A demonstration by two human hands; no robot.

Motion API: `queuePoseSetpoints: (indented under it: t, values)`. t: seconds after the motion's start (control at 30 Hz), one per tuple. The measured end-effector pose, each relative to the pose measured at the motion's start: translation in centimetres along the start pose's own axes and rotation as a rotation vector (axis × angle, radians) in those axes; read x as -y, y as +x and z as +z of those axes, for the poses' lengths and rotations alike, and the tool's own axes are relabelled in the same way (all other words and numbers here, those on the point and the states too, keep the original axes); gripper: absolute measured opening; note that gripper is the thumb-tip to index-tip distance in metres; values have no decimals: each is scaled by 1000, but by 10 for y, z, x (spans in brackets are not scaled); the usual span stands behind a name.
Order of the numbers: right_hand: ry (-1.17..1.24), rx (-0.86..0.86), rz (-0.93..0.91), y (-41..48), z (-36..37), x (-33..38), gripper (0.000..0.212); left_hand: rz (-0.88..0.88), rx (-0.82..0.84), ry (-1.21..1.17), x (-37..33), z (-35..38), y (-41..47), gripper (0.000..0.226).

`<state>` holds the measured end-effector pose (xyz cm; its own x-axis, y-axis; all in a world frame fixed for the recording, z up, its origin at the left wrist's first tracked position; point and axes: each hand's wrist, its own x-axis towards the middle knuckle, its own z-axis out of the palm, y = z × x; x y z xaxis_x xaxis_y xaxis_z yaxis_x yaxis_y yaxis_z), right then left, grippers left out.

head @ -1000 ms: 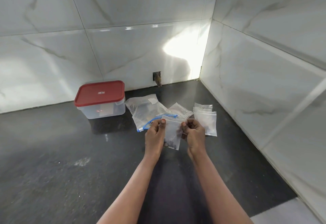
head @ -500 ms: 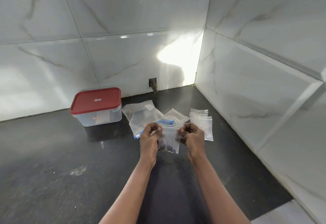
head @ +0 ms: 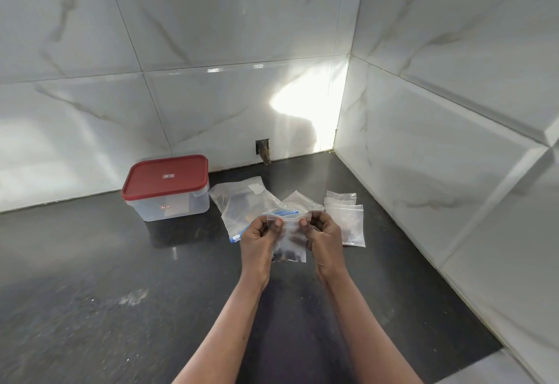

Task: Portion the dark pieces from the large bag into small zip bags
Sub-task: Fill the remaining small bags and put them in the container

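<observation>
A small clear zip bag (head: 289,243) hangs upright between my hands above the dark counter, with dark pieces (head: 286,255) gathered at its bottom. My left hand (head: 259,243) pinches its top left corner and my right hand (head: 325,237) pinches its top right corner. Behind them the large clear bag (head: 242,205) with a blue zip strip lies flat on the counter. To the right lies a small stack of small zip bags (head: 348,217), the front one with dark pieces in its lower part.
A clear plastic box with a red lid (head: 168,187) stands at the back left against the marble wall. Tiled walls close the back and right of the dark counter (head: 90,293). A small hole in the wall (head: 262,149) sits behind the bags.
My hands have lifted the small bag slightly and shifted their pinch along its top edge. The view has tilted up a little.
</observation>
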<state>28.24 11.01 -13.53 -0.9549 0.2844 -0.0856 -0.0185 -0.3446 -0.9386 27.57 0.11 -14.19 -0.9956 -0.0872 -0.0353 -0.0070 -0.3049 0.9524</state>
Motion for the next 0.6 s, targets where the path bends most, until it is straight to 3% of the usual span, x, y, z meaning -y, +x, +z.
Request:
queuePoseSetpoints:
  t: [0.2, 0.3, 0.47, 0.6]
  values:
    - [-66, 6, -16, -2, 3, 2, 32, 22, -39, 101, 3, 1, 0, 15]
    - [-54, -38, -35, -2, 4, 0, 37, 6, -3, 22, 6, 0, -2, 7]
    - [-64, 14, -47, -5, 0, 1, 23, -22, 49, 9, 8, 1, -1, 35]
    - [78, 100, 12, -7, 0, 3, 13, 10, 18, 35, 6, 4, 0, 19]
